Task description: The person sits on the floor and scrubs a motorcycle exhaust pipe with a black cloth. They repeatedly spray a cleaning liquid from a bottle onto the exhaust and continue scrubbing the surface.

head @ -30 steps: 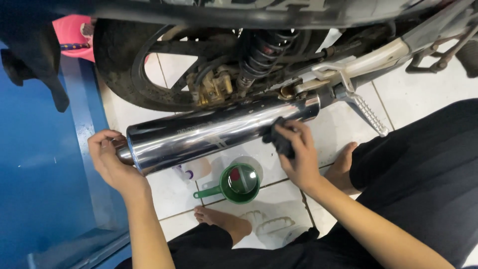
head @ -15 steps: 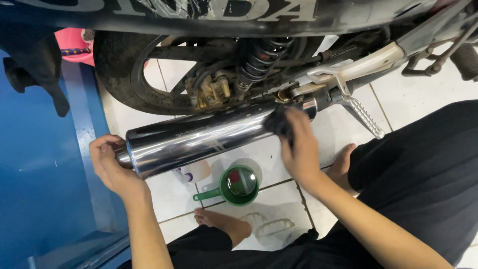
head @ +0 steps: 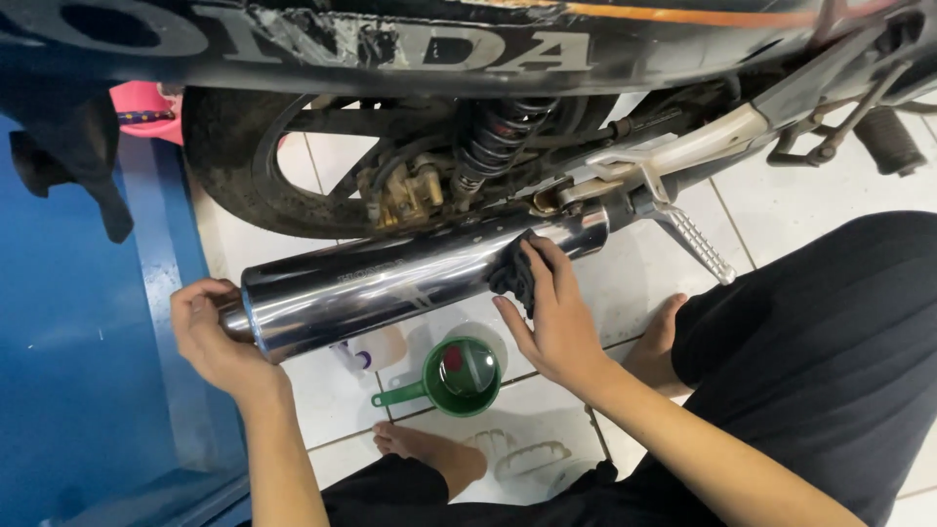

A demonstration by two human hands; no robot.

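My left hand (head: pixel 217 337) is clenched round the rear end of the chrome exhaust muffler (head: pixel 390 283), which hangs beside the rear wheel (head: pixel 254 185) above the tiled floor (head: pixel 781 210), while my right hand (head: pixel 554 317) presses a soft dark cloth (head: pixel 512 273) against its hard, slippery-looking shell near the front.

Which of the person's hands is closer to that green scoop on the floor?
Right. The right hand presses a dark cloth on the chrome exhaust, just above the green scoop; the left hand grips the exhaust's far end.
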